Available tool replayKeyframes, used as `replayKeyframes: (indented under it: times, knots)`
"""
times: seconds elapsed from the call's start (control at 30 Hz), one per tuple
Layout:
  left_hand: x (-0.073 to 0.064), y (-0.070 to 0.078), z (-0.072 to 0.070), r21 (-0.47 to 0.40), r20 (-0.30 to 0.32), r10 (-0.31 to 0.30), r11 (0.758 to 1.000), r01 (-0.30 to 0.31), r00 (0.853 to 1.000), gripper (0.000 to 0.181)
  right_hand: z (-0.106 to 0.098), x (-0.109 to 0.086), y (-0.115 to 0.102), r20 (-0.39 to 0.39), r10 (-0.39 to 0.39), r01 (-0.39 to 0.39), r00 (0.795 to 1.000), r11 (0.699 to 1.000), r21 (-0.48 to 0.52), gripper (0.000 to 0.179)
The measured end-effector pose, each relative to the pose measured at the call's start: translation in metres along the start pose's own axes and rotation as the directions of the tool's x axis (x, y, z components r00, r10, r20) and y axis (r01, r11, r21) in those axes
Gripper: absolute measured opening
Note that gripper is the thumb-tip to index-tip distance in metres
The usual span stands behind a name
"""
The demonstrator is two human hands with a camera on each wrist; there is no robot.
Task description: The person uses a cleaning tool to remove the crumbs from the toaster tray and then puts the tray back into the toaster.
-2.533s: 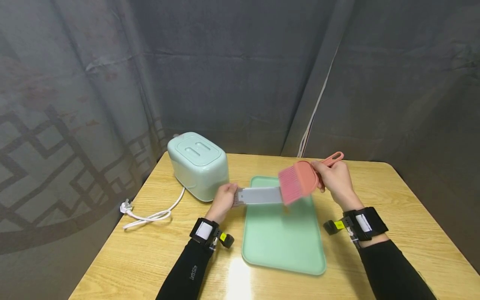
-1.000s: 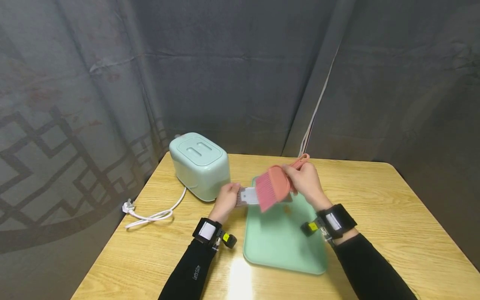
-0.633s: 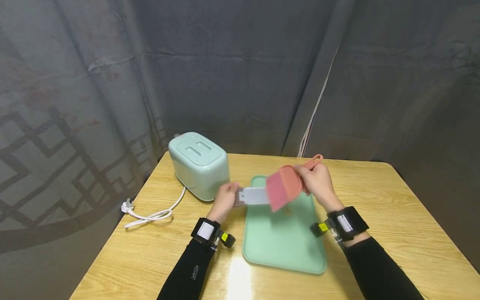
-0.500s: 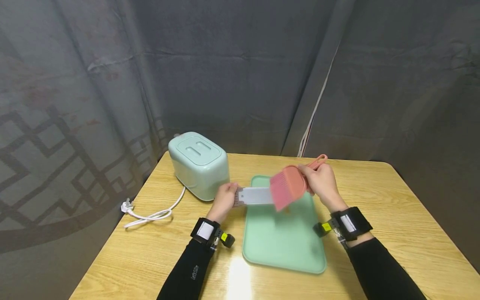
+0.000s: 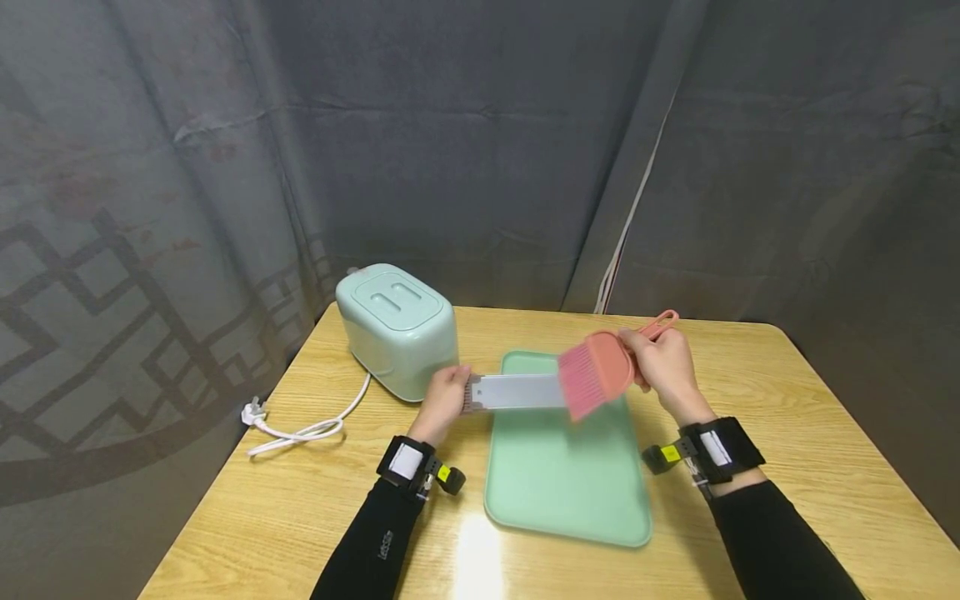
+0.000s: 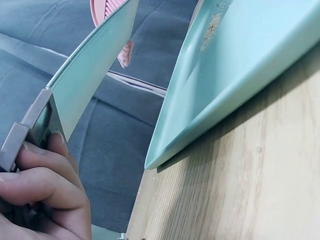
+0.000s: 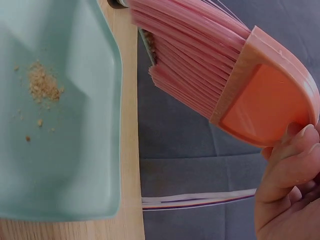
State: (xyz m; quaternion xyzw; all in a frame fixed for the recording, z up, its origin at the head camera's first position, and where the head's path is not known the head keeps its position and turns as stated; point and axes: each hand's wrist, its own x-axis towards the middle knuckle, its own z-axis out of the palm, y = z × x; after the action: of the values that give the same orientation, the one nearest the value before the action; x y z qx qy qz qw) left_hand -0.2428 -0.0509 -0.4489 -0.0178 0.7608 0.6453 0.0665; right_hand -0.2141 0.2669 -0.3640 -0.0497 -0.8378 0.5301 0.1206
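Coral-pink brush (image 5: pixel 597 372), mint-green tray (image 5: pixel 570 487)

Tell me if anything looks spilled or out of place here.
Loose crumbs stand out: a small tan heap with scattered bits lies on the green tray, looking untidy against its smooth, plain surface. Nothing else looks visibly damaged or knocked over.

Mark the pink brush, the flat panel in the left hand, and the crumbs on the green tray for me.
Pink brush (image 5: pixel 613 365): head view, on its solid base, behind the bristles.
Flat panel (image 5: pixel 521 392): head view, on its broad face.
Crumbs (image 7: pixel 44 86): right wrist view, on the main pile.
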Motion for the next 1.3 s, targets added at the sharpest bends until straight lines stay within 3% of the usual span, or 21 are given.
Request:
replayKeyframes:
  times: [0.27,0.47,0.8,1.0,1.3]
  knots:
    - [0.000,0.000,0.000,0.006,-0.008,-0.014,1.000,0.014,1.000,0.040,-0.008,0.002,0.000,-0.030,0.002,-0.001,1.000,0.999,0.041,0.040]
    - [0.000,0.000,0.001,0.021,-0.016,0.013,1.000,-0.013,1.000,0.039,-0.003,0.003,-0.007,-0.033,-0.035,0.038,0.999,0.994,0.104,0.038]
    - [0.000,0.001,0.006,0.032,-0.008,0.042,0.999,-0.041,0.999,0.040,0.045,-0.002,-0.036,0.071,-0.107,0.096,0.992,0.985,0.145,0.039]
    - [-0.002,0.004,0.011,0.026,-0.004,0.052,0.998,-0.052,0.999,0.036,0.073,-0.006,-0.047,0.094,-0.083,0.071,0.992,0.990,0.126,0.037]
    - [-0.004,0.007,0.015,-0.016,0.022,0.054,0.998,-0.053,0.998,0.035,0.090,-0.013,-0.049,0.086,-0.069,0.059,0.994,0.993,0.104,0.036]
